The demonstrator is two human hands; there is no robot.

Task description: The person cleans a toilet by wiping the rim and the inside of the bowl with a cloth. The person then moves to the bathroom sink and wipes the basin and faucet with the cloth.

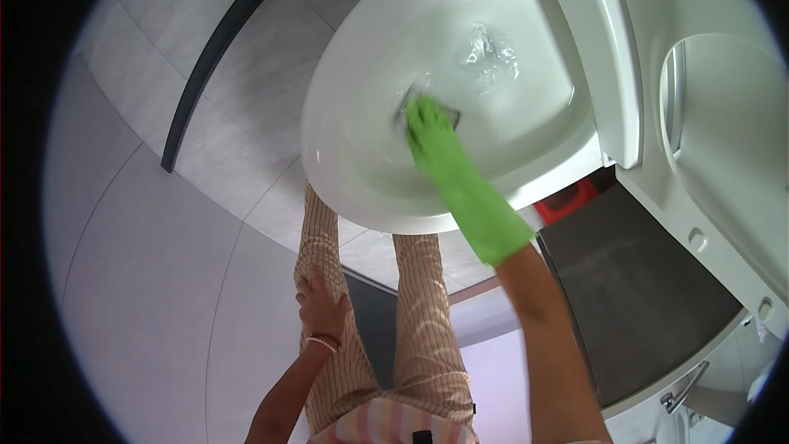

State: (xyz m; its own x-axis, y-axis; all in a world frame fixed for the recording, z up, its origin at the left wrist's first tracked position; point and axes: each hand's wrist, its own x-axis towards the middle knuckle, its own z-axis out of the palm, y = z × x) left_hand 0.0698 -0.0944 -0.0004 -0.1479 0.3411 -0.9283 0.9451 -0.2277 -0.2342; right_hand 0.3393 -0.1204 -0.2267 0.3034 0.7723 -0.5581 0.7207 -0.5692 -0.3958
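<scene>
My right hand (436, 144), in a bright green rubber glove, reaches down into a white toilet bowl (345, 156) and presses a dark sponge (408, 103) against the inner wall. Water (489, 53) lies at the bottom of the bowl, just beyond the sponge. The seat and lid (608, 57) are raised at the right. My bare left hand (322, 304) rests flat on my left thigh, on striped beige trousers, with a thin bracelet at the wrist. It holds nothing.
Grey floor tiles (164, 279) spread to the left, crossed by a dark strip (214, 49). A dark grey panel (641, 288) and a red object (567, 201) sit right of the bowl. A metal handle (686, 390) shows at the lower right.
</scene>
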